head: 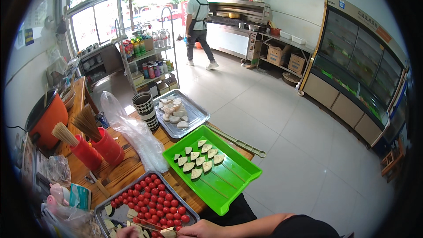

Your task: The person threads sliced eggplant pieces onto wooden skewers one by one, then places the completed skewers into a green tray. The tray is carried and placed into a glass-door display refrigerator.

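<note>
At the bottom edge my right hand (206, 229) grips a thin bamboo skewer (150, 223) beside a cut eggplant piece (169, 232). My left hand (128, 232) is blurred and partly cut off by the frame, low over the metal tray (97, 212); whether it holds anything is unclear. Many cherry tomatoes (153, 198) fill much of that tray, with loose eggplant pieces (109, 223) along its near left side. Beyond my right hand, a green plastic tray (228, 194) carries several skewers (214, 187) threaded with eggplant wedges (196, 173).
Two red cups (107, 147) of skewers, a knife (99, 185) and plastic bags (145, 148) occupy the wooden table (124, 143). A metal tray (195, 107) holds pale cut pieces (174, 110). A drinks rack (150, 69) and a walking person (199, 23) are beyond; a display fridge (355, 62) stands right.
</note>
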`<state>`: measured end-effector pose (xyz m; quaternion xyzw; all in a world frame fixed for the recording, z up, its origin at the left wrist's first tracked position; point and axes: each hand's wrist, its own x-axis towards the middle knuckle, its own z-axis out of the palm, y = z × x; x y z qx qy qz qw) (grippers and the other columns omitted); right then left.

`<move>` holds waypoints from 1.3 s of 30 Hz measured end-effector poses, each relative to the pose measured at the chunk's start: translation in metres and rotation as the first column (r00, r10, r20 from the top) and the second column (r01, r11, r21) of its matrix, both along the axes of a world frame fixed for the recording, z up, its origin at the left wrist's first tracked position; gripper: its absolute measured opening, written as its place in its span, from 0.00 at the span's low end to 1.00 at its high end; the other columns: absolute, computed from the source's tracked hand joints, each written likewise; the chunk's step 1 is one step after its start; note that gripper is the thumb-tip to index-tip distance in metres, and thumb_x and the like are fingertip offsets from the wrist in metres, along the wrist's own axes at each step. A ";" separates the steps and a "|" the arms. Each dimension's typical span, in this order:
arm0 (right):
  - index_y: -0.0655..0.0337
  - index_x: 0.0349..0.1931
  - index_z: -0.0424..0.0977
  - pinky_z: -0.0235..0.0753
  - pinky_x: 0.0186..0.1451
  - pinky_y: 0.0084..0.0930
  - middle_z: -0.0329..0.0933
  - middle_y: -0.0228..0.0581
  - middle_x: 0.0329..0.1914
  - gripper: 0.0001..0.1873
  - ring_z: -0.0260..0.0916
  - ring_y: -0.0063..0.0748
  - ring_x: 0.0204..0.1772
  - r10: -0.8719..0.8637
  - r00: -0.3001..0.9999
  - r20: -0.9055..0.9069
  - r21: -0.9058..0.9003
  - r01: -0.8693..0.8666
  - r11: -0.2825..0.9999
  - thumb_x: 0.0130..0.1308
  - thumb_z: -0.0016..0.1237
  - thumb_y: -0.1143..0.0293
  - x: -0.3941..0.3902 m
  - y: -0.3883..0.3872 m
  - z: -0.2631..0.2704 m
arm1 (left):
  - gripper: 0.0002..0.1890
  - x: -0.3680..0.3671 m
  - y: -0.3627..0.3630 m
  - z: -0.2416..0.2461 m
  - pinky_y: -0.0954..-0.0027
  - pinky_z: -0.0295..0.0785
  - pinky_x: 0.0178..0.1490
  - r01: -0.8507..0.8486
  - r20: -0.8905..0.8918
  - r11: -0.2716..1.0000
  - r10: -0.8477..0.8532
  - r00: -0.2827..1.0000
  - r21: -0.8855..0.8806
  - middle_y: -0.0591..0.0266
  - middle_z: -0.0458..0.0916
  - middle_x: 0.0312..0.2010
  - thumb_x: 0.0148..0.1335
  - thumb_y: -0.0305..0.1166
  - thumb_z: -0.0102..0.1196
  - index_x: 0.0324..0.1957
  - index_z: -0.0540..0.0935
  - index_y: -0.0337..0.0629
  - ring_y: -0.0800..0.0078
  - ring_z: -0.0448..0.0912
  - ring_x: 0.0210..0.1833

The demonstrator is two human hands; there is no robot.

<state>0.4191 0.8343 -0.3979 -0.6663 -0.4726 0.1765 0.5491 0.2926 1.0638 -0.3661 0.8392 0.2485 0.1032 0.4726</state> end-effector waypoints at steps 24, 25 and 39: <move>0.60 0.34 0.76 0.72 0.30 0.33 0.74 0.47 0.24 0.07 0.75 0.45 0.27 -0.023 0.999 -0.045 -0.011 0.022 1.000 0.62 0.49 0.67 0.002 0.002 -0.007 | 0.20 -0.019 0.090 -0.010 0.58 0.66 0.55 0.223 -0.350 0.759 0.007 0.937 0.612 0.46 0.76 0.46 0.56 0.34 0.58 0.51 0.76 0.38 0.47 0.73 0.49; 0.60 0.36 0.75 0.73 0.31 0.32 0.74 0.46 0.24 0.07 0.75 0.44 0.27 0.002 0.998 -0.060 -0.009 -0.003 1.000 0.64 0.48 0.67 0.003 0.004 -0.008 | 0.21 -0.019 0.089 -0.008 0.58 0.67 0.54 0.217 -0.366 0.777 0.018 0.930 0.591 0.45 0.76 0.45 0.55 0.33 0.59 0.51 0.75 0.38 0.46 0.73 0.47; 0.63 0.38 0.78 0.73 0.28 0.21 0.75 0.38 0.20 0.08 0.73 0.26 0.21 0.015 0.996 -0.089 -0.198 -0.032 0.980 0.62 0.53 0.69 -0.002 0.007 -0.003 | 0.21 -0.001 0.043 -0.031 0.67 0.76 0.49 0.109 0.388 0.570 0.396 0.832 -0.815 0.56 0.75 0.44 0.60 0.20 0.50 0.56 0.66 0.40 0.68 0.78 0.44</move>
